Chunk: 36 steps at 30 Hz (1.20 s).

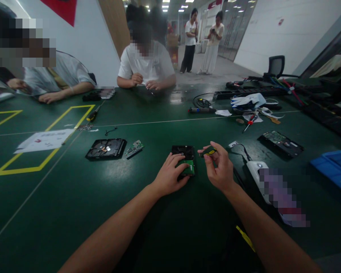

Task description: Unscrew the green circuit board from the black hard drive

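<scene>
My left hand point(170, 173) lies over a black hard drive point(186, 151) on the green table, its fingers and thumb gripping the drive. A green circuit board point(190, 169) shows on the drive's near half, partly hidden by that hand. To the right, my right hand point(221, 167) is closed on a short black and yellow screwdriver handle point(209, 151), held just above and beside the drive. The screwdriver's tip cannot be made out. Left of my hands lie another hard drive point(107, 148) and a loose circuit board point(135, 149).
On the right are a white power strip point(258, 178) with a cable, a further hard drive point(281, 144) and a blue tray point(333, 170). Gloves point(248, 101), a red screwdriver point(250, 123) and cables lie farther back. Across the table sits a person point(147, 64); another sits at left.
</scene>
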### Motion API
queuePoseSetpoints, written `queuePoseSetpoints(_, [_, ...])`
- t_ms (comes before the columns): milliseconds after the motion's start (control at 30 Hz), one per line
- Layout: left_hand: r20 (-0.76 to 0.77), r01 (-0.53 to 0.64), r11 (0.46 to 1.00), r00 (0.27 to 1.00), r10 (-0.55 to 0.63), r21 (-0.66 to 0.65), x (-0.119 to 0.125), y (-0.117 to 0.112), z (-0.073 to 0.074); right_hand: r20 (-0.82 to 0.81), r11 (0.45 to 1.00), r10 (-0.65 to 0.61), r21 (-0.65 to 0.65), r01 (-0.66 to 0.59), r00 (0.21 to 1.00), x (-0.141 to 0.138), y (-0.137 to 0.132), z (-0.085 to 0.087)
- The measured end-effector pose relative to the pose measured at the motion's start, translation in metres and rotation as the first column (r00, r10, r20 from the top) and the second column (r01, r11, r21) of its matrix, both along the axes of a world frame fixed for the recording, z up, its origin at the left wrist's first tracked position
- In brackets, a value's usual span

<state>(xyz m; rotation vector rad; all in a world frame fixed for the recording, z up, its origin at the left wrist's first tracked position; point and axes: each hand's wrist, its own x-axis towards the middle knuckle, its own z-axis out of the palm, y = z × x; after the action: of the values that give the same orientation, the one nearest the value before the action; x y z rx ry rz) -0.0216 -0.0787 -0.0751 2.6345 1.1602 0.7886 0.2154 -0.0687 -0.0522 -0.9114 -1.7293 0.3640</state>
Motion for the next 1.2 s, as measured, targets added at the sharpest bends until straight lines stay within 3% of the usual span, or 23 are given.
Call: queuePoseSetpoints(1200, [0.008,0.023,1.000,1.000,-0.023,-0.017,0.0005,0.0008,0.0008,0.014,0.999,0.019,0.037,-0.019,1.000,-0.0010,-0.0020,-0.0012])
